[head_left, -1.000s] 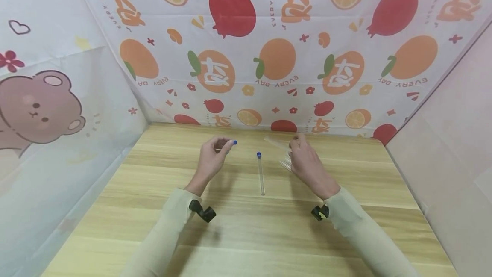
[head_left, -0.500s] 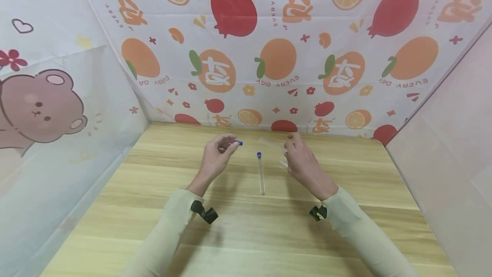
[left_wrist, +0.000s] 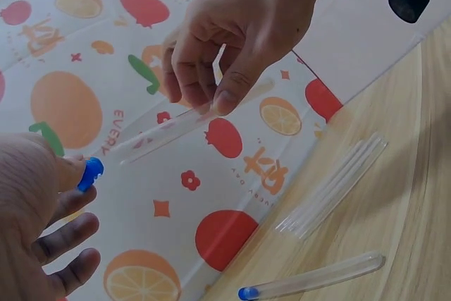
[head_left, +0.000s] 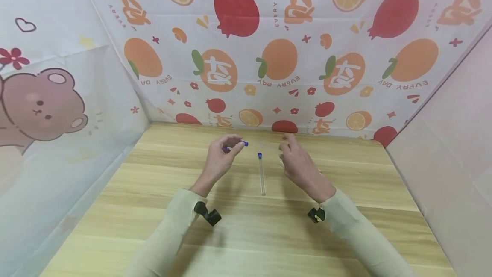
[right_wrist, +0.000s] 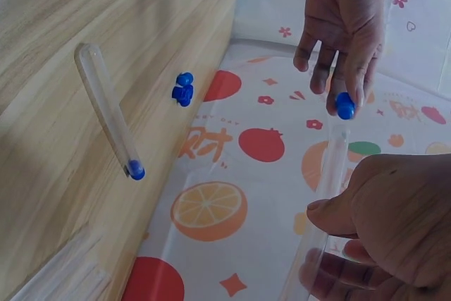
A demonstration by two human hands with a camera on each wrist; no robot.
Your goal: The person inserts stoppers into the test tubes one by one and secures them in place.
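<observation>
My left hand (head_left: 218,160) pinches a small blue stopper (right_wrist: 344,106) between thumb and index finger, the other fingers spread loosely. Facing it, my right hand (head_left: 302,166) pinches a clear test tube (left_wrist: 165,135) near its middle, raised above the table. The tube's open end points at the stopper, with a narrow gap between them in the right wrist view. Between and below the hands, one test tube with a blue stopper in its end (head_left: 262,176) lies on the table. Several clear tubes without stoppers (left_wrist: 331,192) lie side by side, mostly hidden by my right hand in the head view.
Several loose blue stoppers (right_wrist: 183,91) lie together on the wooden table (head_left: 246,234), behind my left hand in the head view. A fruit-print cloth (head_left: 246,54) hangs along the table's far edge. A bear-print sheet (head_left: 46,106) covers the left side.
My left hand has moved right with the blue stopper, and my right hand has shifted left with the test tube. The gap between them has narrowed; the stoppered tube has stayed put.
</observation>
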